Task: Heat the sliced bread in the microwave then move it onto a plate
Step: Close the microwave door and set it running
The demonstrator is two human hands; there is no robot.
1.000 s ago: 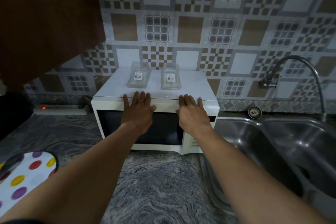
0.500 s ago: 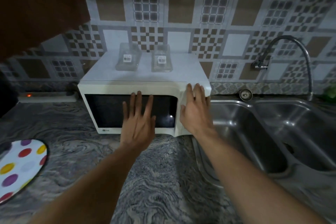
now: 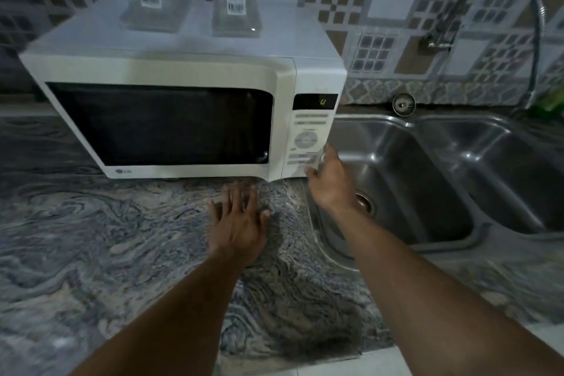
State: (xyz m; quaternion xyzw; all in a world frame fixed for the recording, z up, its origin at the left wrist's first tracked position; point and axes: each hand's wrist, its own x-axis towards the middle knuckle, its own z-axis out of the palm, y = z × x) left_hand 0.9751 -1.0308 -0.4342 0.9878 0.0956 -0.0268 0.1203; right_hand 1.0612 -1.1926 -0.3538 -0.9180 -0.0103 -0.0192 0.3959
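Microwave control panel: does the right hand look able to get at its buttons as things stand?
Probably yes. The right hand is already at the lower edge of the control panel, fingers extended toward the bottom buttons, with nothing between them. The left hand is low over the counter, out of the way.

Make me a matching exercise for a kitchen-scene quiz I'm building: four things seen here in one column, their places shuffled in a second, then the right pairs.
Things:
1. left hand
2. right hand
3. clear containers
4. tap

Places:
A. on top of the microwave
B. on the wall above the sink
C. by the lower buttons of the control panel
D. over the countertop, in front of the microwave

Pairs: 1-D, 2-C, 3-A, 4-B
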